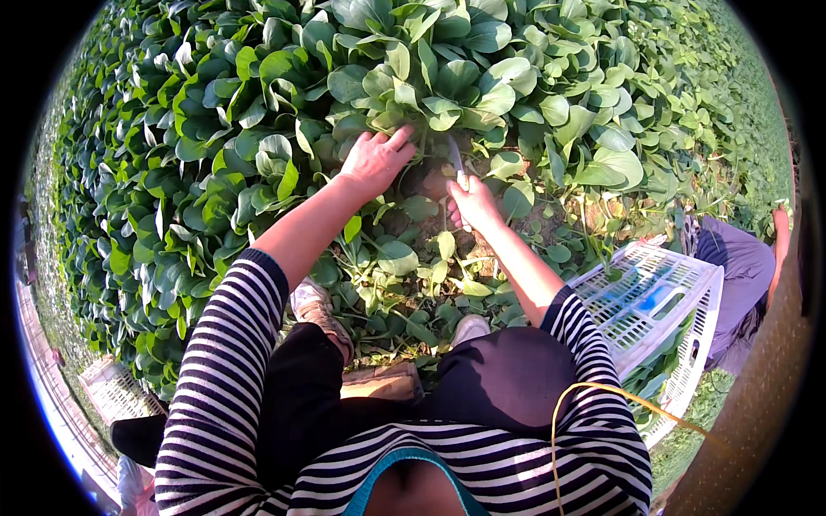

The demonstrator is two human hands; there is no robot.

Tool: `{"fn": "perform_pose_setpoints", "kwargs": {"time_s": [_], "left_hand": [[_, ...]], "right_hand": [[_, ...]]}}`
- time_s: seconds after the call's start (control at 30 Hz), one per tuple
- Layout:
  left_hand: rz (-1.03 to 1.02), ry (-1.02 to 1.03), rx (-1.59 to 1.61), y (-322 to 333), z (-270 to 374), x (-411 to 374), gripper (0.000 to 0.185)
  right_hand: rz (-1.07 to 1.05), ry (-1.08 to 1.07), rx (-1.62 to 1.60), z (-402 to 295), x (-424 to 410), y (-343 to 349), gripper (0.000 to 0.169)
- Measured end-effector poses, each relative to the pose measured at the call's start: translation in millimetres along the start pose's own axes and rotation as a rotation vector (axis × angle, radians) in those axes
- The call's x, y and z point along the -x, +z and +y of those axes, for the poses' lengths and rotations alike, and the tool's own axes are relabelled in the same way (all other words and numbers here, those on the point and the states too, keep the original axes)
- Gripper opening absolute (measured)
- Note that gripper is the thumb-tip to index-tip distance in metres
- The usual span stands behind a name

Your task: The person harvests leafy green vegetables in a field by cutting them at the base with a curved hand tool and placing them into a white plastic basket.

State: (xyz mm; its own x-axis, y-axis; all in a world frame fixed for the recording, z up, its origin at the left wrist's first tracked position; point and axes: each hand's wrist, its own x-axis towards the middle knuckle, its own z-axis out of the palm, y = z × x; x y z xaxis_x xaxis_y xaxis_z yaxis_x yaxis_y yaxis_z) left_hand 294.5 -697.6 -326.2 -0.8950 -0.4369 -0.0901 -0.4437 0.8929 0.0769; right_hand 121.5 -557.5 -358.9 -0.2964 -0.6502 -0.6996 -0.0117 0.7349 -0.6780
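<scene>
My left hand [381,160] reaches in under the leaves of a bok choy plant [419,90] at the front of the dense bed. Its fingertips are partly lost among the stems, so whether they grip is not clear. My right hand [473,205] is closed around the handle of a knife [456,155]. The blade points away from me, toward the base of the plants, just right of my left hand. Loose leaves [397,258] and bits of stem lie on the soil between my hands and my feet.
A white plastic crate [635,309] with greens inside stands close by my right arm. Beyond it another person's clothed leg [735,264] and arm [781,238] show. A second crate [119,387] sits far left. A yellow cord [619,390] hangs at lower right.
</scene>
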Motion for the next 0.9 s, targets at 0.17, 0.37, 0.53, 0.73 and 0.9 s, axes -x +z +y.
{"fn": "perform_pose_setpoints", "kwargs": {"time_s": [0.17, 0.37, 0.53, 0.73, 0.9], "left_hand": [[-0.019, -0.030, 0.024, -11.9, 13.0, -11.0, 0.027], [0.030, -0.010, 0.059, -1.9, -14.3, -1.5, 0.016], [0.067, -0.005, 0.034, 1.6, -14.7, -5.6, 0.017], [0.005, -0.028, -0.009, -1.9, -8.6, -4.5, 0.016], [-0.054, -0.075, 0.218, -28.1, 7.4, -1.8, 0.018]], "right_hand": [[-0.060, -0.003, -0.061, -4.8, -7.7, 2.0, 0.027], [-0.069, 0.038, -0.092, 12.0, 3.5, 15.2, 0.024], [-0.092, 0.045, -0.121, 10.1, 1.9, 19.7, 0.025], [-0.200, 0.064, 0.076, 23.2, 40.9, 25.0, 0.029], [0.134, -0.089, -0.491, 53.6, 50.7, 5.1, 0.025]]}}
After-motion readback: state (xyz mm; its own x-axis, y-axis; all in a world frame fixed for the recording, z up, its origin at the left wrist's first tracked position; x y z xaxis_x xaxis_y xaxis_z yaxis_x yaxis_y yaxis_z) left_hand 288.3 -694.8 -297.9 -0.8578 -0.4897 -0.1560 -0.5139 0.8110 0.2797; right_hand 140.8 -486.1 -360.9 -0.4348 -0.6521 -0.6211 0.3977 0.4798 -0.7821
